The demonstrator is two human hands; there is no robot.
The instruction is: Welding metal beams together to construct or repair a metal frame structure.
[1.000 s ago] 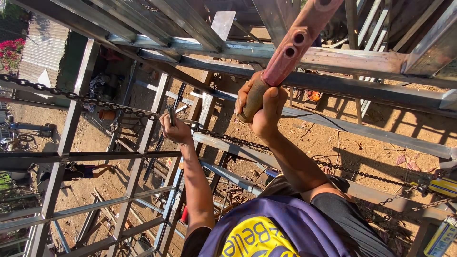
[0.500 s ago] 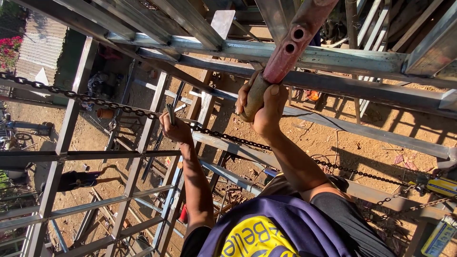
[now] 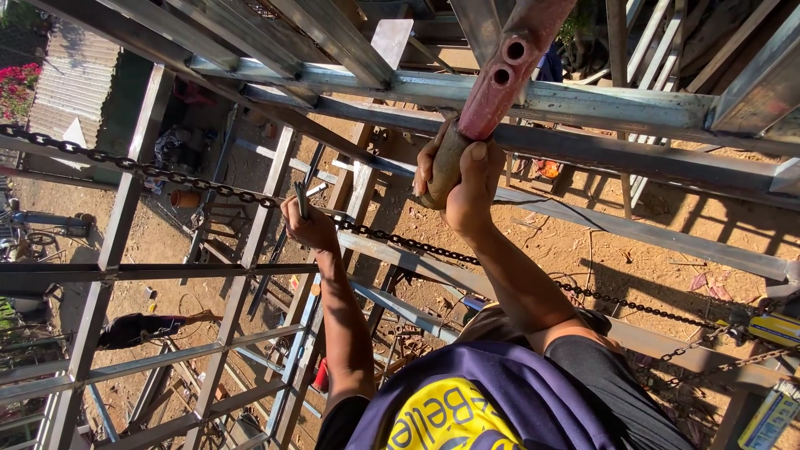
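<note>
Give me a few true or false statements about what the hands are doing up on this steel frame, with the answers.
1. The right hand grips the lower end of a reddish bar with holes. True.
2. The left hand is at the dark chain. True.
3. The chain lies coiled on the ground. False: it stretches across the steel frame, high above the dirt.
4. Both hands hold the reddish bar. False: only the right one does.
5. The ground below is green grass. False: bare brown dirt.

Steel beams (image 3: 583, 104) cross overhead above bare brown dirt (image 3: 583, 242). A corrugated metal roof (image 3: 71, 79) stands at the upper left beside pink flowers (image 3: 18, 83). Down on the ground an orange pot (image 3: 185, 199) sits among scattered scrap.
</note>
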